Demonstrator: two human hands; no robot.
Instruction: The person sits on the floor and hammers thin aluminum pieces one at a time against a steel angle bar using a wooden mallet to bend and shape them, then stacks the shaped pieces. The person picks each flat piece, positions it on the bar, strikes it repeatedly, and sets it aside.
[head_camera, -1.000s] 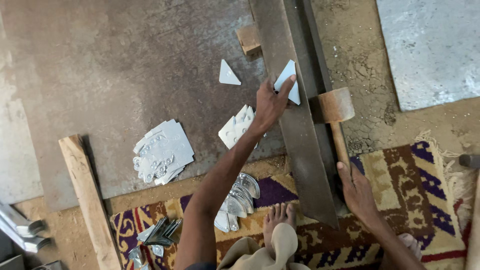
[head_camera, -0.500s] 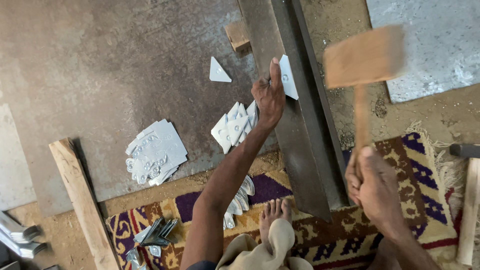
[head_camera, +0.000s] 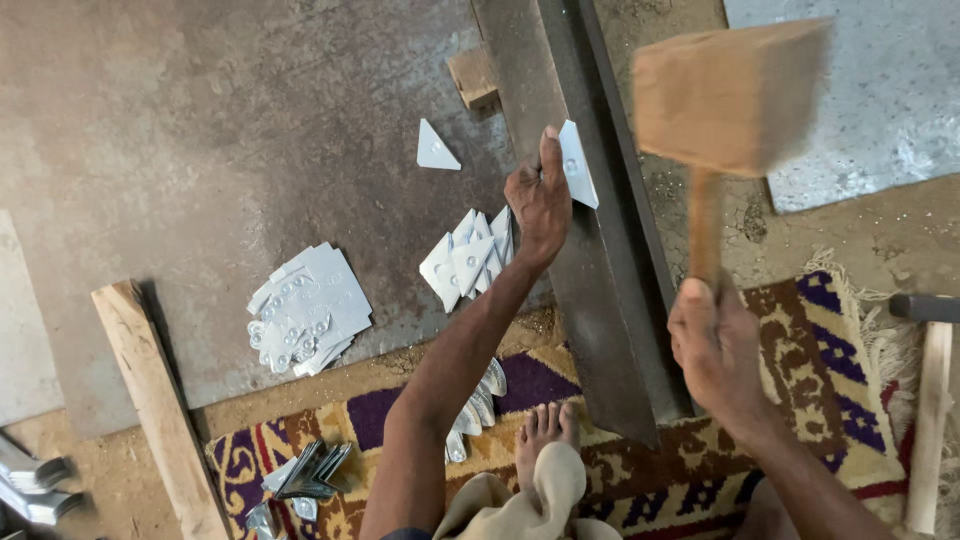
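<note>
Small metal piece (head_camera: 578, 163) pinched by left hand (head_camera: 538, 200) fingers, steadied on angle-iron edge (head_camera: 600, 250). Wooden mallet (head_camera: 728, 110) gripped in right hand (head_camera: 715, 350) fist, raised above for striking.

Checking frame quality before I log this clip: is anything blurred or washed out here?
Head view: the wooden mallet in the right hand is motion-blurred; the left hand and the metal piece it holds on the steel angle are sharp; light is soft and even, with no glare.

Head-worn view, straight down, close overhead
</note>
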